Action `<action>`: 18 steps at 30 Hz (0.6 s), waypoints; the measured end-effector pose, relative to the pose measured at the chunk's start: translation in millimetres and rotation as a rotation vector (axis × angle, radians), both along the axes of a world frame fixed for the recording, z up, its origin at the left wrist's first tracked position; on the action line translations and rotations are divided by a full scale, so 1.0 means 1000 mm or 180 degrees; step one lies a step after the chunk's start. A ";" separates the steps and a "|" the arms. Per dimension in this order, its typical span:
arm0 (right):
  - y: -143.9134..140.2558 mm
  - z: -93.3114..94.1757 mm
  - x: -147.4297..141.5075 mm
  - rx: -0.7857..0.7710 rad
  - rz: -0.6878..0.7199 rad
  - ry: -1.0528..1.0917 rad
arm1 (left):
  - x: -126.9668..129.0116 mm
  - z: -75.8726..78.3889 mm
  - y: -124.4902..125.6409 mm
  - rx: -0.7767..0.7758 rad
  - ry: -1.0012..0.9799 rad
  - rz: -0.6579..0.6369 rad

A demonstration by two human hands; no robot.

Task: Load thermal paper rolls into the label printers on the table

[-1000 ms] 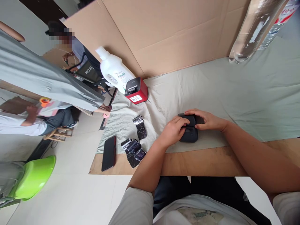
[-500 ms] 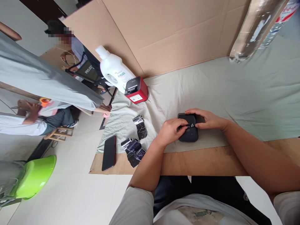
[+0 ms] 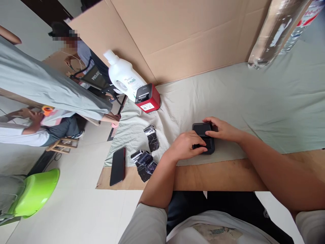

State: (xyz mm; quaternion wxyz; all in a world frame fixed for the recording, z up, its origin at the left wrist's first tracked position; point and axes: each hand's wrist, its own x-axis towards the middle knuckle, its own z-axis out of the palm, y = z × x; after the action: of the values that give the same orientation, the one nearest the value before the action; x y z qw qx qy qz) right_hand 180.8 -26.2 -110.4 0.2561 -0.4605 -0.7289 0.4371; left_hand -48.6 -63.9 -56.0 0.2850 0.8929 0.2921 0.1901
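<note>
Head view: both hands (image 3: 186,146) on black device (image 3: 203,129)

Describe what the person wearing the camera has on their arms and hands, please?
Both hands are bare: no gloves, rings, watch or bands show on the left hand or the right hand. The forearms are uncovered too. Short, light grey sleeves end above the elbows, one on each arm. No markings show on them.

Makeshift workroom: cardboard partition (image 3: 182,37), cloth-covered plywood table (image 3: 228,174), other seated workers (image 3: 27,130) at nearby tables.
</note>
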 end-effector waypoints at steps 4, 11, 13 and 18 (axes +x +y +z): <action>-0.003 0.009 -0.002 -0.0123 -0.0267 -0.0650 | 0.004 -0.014 0.004 -0.0306 -0.0333 0.0775; -0.015 0.013 -0.004 -0.0270 -0.0196 0.0122 | 0.004 -0.028 0.017 -0.1587 -0.0500 0.2221; -0.017 0.013 -0.005 -0.0239 -0.0180 0.0320 | 0.000 -0.026 0.019 -0.2202 -0.0709 0.1775; -0.016 0.010 -0.006 -0.0977 0.0056 0.0502 | -0.003 -0.026 0.021 -0.2579 -0.1046 0.1353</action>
State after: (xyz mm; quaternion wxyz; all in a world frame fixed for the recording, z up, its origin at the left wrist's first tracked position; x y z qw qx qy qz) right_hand 174.8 -42.1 -100.3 0.2354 -0.4520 -0.6353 0.5803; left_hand -51.8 -43.3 -82.0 0.6070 0.5888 0.4697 0.2535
